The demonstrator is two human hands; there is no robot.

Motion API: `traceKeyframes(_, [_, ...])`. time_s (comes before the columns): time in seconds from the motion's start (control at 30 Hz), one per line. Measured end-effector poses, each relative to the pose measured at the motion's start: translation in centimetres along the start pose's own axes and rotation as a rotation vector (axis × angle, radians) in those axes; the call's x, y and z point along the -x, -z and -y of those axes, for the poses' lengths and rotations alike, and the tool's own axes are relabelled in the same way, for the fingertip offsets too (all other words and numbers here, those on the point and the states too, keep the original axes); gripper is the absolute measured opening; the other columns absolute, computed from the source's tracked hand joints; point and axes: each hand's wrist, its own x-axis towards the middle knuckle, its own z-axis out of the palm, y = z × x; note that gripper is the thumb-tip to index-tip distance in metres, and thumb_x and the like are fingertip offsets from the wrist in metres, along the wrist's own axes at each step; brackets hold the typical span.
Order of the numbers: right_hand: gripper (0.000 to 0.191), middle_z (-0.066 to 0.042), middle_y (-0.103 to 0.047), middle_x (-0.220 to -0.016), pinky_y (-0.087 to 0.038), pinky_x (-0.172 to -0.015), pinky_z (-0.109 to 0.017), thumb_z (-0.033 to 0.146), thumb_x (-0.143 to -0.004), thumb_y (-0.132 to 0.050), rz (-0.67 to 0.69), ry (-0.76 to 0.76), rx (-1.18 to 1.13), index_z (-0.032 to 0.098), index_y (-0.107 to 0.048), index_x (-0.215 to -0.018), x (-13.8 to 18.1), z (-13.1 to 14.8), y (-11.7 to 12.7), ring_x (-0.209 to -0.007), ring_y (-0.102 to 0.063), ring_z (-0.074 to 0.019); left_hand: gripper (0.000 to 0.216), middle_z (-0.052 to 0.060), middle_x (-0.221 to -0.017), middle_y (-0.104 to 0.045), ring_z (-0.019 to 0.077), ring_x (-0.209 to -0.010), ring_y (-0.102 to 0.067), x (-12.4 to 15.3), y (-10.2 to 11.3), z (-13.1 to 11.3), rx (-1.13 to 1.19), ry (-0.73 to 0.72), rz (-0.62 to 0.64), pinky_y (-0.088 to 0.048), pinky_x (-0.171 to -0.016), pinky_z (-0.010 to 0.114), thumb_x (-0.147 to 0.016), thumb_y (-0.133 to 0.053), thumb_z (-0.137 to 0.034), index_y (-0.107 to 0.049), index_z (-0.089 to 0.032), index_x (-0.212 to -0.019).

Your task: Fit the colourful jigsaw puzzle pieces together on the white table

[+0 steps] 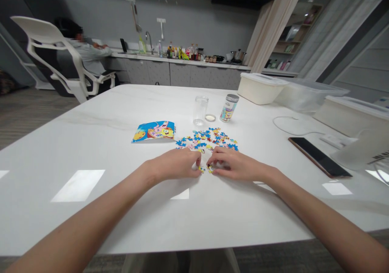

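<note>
Kitchen-type room, with a sink and bottles along the back wall, and a person (88, 52) seated in a white chair (51, 46) far off to the left. Up front, a big white counter (91, 151) is seen with everything laid out on it.

Both hands are rested on the counter close together, knuckles up. A small puzzle piece is pinched by the left hand (179, 164) at its fingertips, and another is pinched by the right hand (232, 164); the two pieces (206, 169) are held nearly touching in the gap between the hands (whether they're actually joined can't be told, too small). Fingers are curled tight on both, not spread at all.

The loose pile (208, 139) of pieces is spread just beyond the hands, straight ahead, roughly equally near to either one, with its long side running left to right. A picture card (154, 130) is laid to the left of the pile, nearer the left hand.

Containers: a clear jar (200, 110) behind the pile looks empty, with its lid (210, 118) lying flat just beside it. A second jar (229, 107) to the right is capped, contents hidden by the label. Lidded bins (261, 87) are lined up far right, and a phone (319, 157) is lying right of the right hand.
</note>
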Motion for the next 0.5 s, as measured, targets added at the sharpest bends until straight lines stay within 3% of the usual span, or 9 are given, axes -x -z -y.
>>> traceKeyframes(0.33, [0.016, -0.004, -0.061, -0.098, -0.045, -0.069, -0.026, 0.031, -0.087, -0.063, -0.023, 0.004, -0.062, 0.022, -0.063, -0.1, -0.11, -0.14, -0.14, -0.079, -0.056, -0.0138, 0.027, 0.005, -0.084, -0.067, 0.0195, -0.071, -0.062, -0.07, -0.21, -0.01, -0.015, -0.004, -0.014, -0.043, -0.066, 0.028, -0.084, -0.053, -0.037, -0.063, -0.021, -0.103])
traceKeyframes(0.5, [0.005, 0.0, -0.063, -0.08, -0.043, -0.06, -0.023, 0.023, -0.084, -0.061, -0.062, -0.078, -0.272, 0.019, -0.058, -0.082, -0.31, 0.07, -0.32, -0.065, -0.052, -0.01, 0.027, 0.005, -0.085, -0.066, 0.0185, -0.071, -0.061, -0.03, -0.06, -0.1, -0.016, 0.006, -0.002, -0.043, -0.066, 0.027, -0.085, -0.053, -0.038, -0.064, -0.021, -0.103])
